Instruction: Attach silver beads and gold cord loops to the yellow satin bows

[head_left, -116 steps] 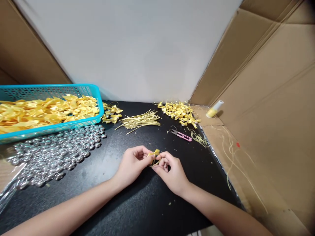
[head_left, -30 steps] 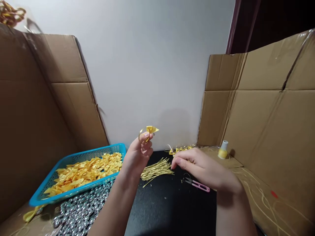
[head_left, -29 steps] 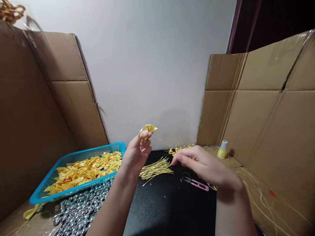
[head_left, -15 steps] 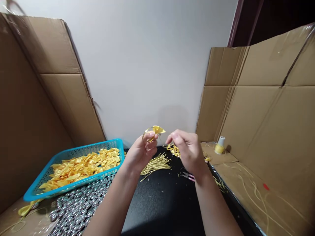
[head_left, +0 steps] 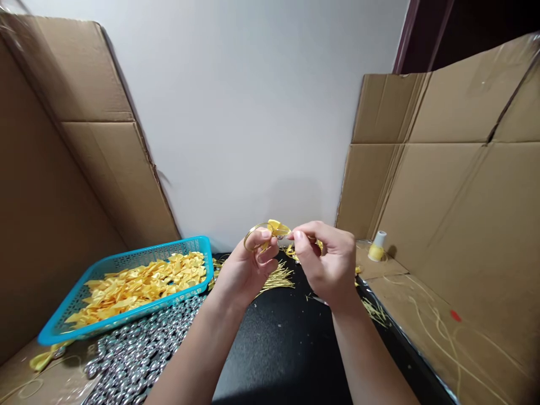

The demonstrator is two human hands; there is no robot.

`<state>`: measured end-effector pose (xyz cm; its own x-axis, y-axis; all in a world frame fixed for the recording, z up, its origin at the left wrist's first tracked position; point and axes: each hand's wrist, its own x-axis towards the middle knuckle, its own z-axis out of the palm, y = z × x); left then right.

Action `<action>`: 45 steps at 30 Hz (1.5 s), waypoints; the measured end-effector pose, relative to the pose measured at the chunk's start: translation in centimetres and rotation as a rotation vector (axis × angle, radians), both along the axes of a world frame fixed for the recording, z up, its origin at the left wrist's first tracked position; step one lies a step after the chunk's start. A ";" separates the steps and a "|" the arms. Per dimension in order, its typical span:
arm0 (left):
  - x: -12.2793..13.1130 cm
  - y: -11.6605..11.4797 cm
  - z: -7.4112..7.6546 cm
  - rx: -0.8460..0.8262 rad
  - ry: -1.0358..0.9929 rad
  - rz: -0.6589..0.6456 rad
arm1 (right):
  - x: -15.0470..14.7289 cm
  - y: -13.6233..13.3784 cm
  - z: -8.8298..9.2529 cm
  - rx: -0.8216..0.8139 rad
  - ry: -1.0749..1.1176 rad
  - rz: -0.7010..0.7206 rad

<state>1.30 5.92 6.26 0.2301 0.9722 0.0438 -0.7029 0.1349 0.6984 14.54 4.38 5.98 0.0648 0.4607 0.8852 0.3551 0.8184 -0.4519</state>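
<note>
Between thumb and fingers, my left hand [head_left: 248, 264] pinches a yellow ribbon bow [head_left: 276, 228] with a thin golden loop [head_left: 248, 233] curving around its left side. Close on the right, my right hand [head_left: 327, 256] has thumb and forefinger pressed together at the bow's right edge; a fine strand seems to run to these fingertips, too small to make out surely. Below the hands, a bundle of golden twist ties [head_left: 278, 277] lies on the black table [head_left: 291, 349], partly hidden by my left hand.
At left, a blue basket [head_left: 54, 326] holds yellow ribbon pieces, with silver beads [head_left: 139, 354] in front. A thread spool [head_left: 377, 247] stands at right near loose yellow cord [head_left: 439, 326]. Cardboard panels [head_left: 455, 185] flank both sides. Finished-looking yellow bows [head_left: 291, 251] lie behind my right hand.
My right hand has closed its fingertips near the bow. My left hand and the bow have shifted slightly right. The scissors are now mostly hidden by my right hand.
</note>
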 end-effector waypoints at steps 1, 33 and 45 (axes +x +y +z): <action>0.0 0.0 0.0 0.000 0.004 0.001 | 0.0 0.0 0.0 -0.001 -0.004 0.000; -0.3 -0.1 0.2 0.009 0.069 -0.059 | 1.1 0.5 0.2 -0.090 -0.126 0.145; -0.4 0.1 0.0 0.001 0.092 -0.080 | 1.1 0.5 0.4 -0.063 -0.153 0.148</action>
<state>0.90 5.98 6.29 0.3100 0.9505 0.0204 -0.6230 0.1869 0.7596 15.65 4.85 6.34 -0.1405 0.5101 0.8485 0.3016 0.8384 -0.4540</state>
